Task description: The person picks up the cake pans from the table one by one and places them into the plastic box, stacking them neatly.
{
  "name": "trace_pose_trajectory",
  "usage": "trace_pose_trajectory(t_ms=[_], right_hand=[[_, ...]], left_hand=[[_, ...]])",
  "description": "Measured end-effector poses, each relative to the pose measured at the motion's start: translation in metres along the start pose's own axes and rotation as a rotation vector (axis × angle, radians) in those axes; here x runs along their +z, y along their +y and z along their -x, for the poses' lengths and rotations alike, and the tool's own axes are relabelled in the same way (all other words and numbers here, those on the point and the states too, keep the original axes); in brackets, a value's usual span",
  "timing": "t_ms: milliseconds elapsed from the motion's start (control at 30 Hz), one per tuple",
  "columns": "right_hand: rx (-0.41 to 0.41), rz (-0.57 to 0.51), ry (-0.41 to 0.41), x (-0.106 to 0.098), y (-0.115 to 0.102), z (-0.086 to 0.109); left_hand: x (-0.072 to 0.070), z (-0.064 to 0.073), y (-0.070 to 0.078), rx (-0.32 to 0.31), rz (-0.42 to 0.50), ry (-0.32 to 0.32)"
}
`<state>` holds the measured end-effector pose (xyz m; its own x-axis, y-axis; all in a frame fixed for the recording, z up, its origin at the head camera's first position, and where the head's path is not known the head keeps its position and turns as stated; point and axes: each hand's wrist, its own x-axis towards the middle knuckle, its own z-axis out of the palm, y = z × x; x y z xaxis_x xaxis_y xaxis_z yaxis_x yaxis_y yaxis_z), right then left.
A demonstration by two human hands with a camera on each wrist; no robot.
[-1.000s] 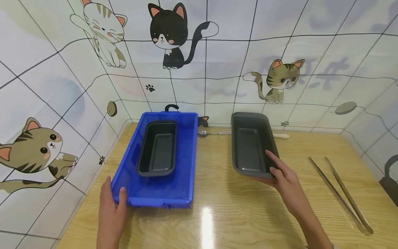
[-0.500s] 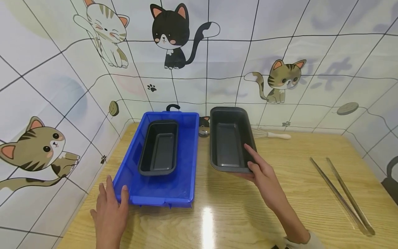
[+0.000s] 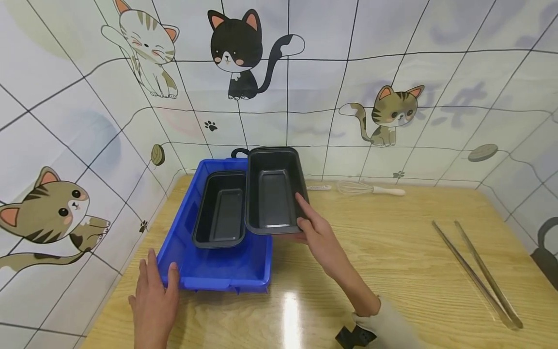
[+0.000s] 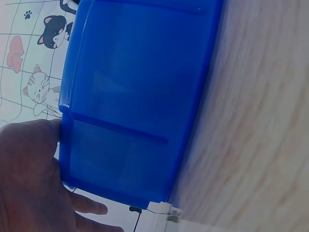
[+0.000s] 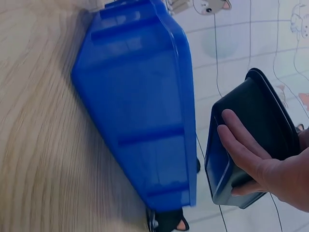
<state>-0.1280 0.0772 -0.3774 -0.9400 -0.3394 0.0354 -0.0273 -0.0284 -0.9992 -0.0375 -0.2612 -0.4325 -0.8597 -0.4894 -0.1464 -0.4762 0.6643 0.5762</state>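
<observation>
A dark grey loaf pan (image 3: 276, 194) is held up at the right side of the blue plastic bin (image 3: 205, 283), overlapping its right rim in the head view. My right hand (image 3: 320, 237) grips the pan's near right corner, thumb over the rim. From the right wrist view, the fingers (image 5: 241, 150) spread under the pan's base, above table height. A second, matching loaf pan (image 3: 218, 213) sits inside the bin, its right edge partly covered by the held one. At the bin's front left corner, my left hand (image 3: 154, 300) touches the rim with loosely extended fingers.
Along the back wall lie a whisk (image 3: 388, 191) and a spoon handle (image 3: 319, 187), the spoon's bowl hidden behind the held pan. Long metal tongs (image 3: 479, 271) lie on the right of the wooden table (image 3: 392, 300). A black object (image 3: 546, 257) shows at the right edge.
My right hand has carried the loaf pan leftward from over the table to the bin's right rim. The whisk has come into view. My left hand stays at the bin's corner, fingers slightly more spread.
</observation>
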Motion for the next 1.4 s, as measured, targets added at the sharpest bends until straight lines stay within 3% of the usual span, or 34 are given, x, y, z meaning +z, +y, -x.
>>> trace_pose_trajectory(t_ms=[200,500,700,1000,1400], right_hand=[[-0.005,-0.044,-0.097,0.035,0.002,-0.016],[-0.011,-0.075,-0.145,0.066,0.007,-0.030],[0.005,-0.014,-0.142,0.079,0.009,-0.040],[0.047,-0.067,-0.157,0.094,0.014,-0.053],[0.090,-0.015,-0.143,0.104,0.022,-0.063]], left_hand=[[0.000,-0.001,-0.002,0.012,0.015,0.004],[0.000,0.000,-0.002,0.040,0.042,0.015],[0.000,0.000,-0.004,0.042,0.065,0.021],[0.001,-0.001,-0.007,0.044,0.081,0.009],[0.003,0.000,-0.006,0.072,0.116,0.034]])
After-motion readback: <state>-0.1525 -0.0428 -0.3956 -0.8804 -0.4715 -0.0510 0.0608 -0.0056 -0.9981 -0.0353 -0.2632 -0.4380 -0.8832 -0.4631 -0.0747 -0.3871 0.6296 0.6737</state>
